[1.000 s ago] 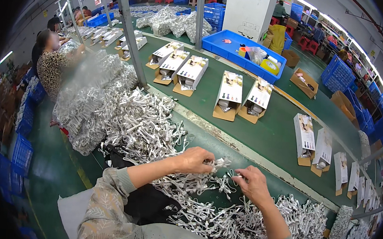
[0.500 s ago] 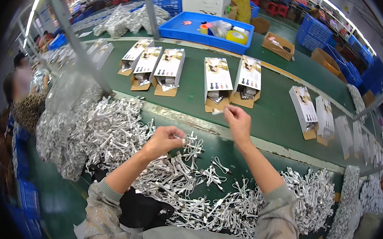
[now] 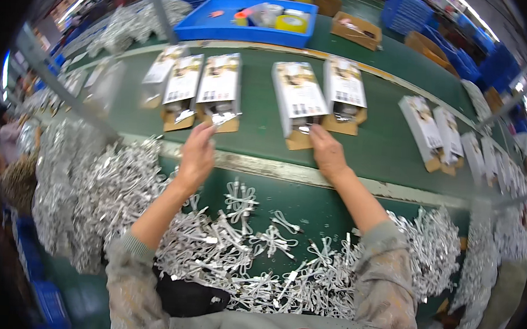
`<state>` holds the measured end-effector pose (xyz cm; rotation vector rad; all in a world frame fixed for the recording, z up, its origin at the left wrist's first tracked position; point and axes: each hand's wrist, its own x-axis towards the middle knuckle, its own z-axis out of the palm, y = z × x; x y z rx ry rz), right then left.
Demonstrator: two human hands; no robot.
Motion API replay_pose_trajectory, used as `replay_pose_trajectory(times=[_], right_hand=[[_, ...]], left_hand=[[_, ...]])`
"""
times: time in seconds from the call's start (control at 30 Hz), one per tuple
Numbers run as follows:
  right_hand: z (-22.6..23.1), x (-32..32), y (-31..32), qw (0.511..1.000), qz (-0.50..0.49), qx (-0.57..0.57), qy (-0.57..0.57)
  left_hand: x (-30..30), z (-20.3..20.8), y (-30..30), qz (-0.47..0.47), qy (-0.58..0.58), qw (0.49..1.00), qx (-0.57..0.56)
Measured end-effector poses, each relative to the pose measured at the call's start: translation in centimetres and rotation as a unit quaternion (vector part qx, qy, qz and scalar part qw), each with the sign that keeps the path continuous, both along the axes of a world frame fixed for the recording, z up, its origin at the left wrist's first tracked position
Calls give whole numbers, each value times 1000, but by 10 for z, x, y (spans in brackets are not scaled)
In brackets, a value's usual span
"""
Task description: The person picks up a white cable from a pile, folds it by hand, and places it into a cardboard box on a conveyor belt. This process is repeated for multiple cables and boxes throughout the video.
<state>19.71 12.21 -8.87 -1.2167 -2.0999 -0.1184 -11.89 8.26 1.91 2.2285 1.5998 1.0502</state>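
Observation:
White printed boxes lie on the green conveyor belt, their brown end flaps open toward me. My left hand [image 3: 197, 155] is closed, fingertips pinched at the mouth of the third box from the left [image 3: 219, 83]. A small white piece, blurred, shows at those fingertips; it looks like the end of a white cable. My right hand [image 3: 329, 153] is closed at the open end of the middle box [image 3: 299, 93], its fingertips partly hidden by the box edge. What it grips there cannot be made out. Below both hands lies a pile of bundled white cables [image 3: 209, 246].
A blue tray [image 3: 193, 32] with tape rolls stands beyond the belt, beside a cardboard box [image 3: 355, 31]. More white boxes [image 3: 422, 130] line the belt at right. Clear plastic bags [image 3: 60, 187] heap at left; metal posts [image 3: 158, 7] rise near the belt. A black cloth [image 3: 190, 297] lies near me.
My left hand has moved up and forward from above the cable pile to a box mouth. My right hand has reached the middle box's opening. The view has shifted.

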Motion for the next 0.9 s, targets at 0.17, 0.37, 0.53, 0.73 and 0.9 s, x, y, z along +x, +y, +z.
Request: replay_pose_trajectory(times=[0.17, 0.37, 0.53, 0.73, 0.9], right_hand=[[49, -8, -41, 995, -77, -37, -55], [93, -32, -124, 917, 134, -376, 3], [77, -31, -139, 905, 130, -406, -6], [91, -27, -112, 758, 58, -600, 248], [91, -44, -81, 601, 49, -653, 458]], left_hand=[[22, -36, 44, 16, 78, 996, 48], [23, -65, 74, 12, 197, 980, 35], [48, -23, 39, -113, 198, 966, -123], [23, 1, -37, -274, 257, 914, -154], [17, -1, -55, -299, 284, 901, -137]])
